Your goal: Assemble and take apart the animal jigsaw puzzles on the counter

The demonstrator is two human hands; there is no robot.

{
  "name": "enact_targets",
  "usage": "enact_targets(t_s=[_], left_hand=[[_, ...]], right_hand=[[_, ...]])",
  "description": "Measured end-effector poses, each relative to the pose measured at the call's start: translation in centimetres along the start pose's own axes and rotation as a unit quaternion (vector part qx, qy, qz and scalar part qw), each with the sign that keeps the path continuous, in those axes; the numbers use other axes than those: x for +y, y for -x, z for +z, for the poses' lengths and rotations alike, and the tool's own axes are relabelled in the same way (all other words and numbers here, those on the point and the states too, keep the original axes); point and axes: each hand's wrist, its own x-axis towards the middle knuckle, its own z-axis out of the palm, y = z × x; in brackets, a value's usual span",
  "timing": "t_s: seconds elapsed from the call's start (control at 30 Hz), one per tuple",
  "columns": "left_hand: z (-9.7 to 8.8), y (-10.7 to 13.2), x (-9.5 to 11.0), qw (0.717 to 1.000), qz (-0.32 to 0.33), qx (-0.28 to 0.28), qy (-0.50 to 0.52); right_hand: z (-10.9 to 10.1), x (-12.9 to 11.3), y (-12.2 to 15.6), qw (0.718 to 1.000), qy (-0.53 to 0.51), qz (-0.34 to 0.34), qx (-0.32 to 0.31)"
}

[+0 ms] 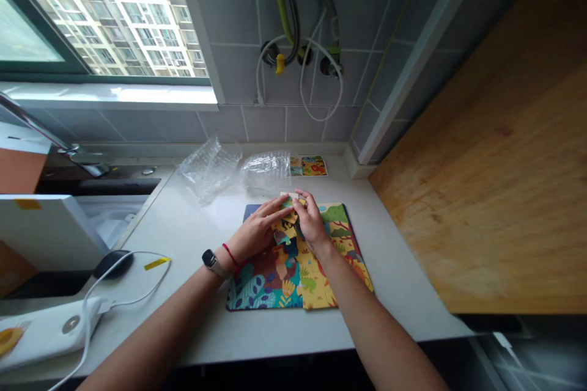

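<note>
Left hand (259,229) lies spread and nearly flat, its fingers reaching toward the right hand and resting on a cluster of loose yellow and teal cardboard jigsaw pieces (285,232). Right hand (312,220) is bunched, with its fingers curled down onto the same cluster; whether they pinch a piece or only press on it is hidden, so I cannot tell. Both hands are over the far half of a rectangular navy-backed jungle puzzle board (251,211), and the pieces sit between them. The board lies flat, its long axis running roughly left to right, and its colourful leaf picture is filled in nearest the person. A black smartwatch (211,261) and a red string bracelet (230,255) circle the left wrist.

Beyond the puzzle board are two crumpled clear plastic bags (229,168) and a small printed jungle picture card (308,165). A white cable (119,281), a black computer mouse (114,264) and a white rectangular power bank (50,331) lie to its left. A wooden panel (481,153) stands well to its right.
</note>
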Motion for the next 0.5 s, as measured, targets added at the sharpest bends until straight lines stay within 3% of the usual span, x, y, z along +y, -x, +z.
enact_targets(t_s=[0.23,0.5], left_hand=[[0.1,0.3,0.4,0.996,-0.030,0.022,0.081],[1.1,0.5,0.0,0.975,-0.184,0.123,0.026]], right_hand=[[-0.1,-0.3,0.3,0.989,0.137,-0.059,0.003],[0.8,-1.6,1.9,0.963,0.242,-0.116,-0.022]])
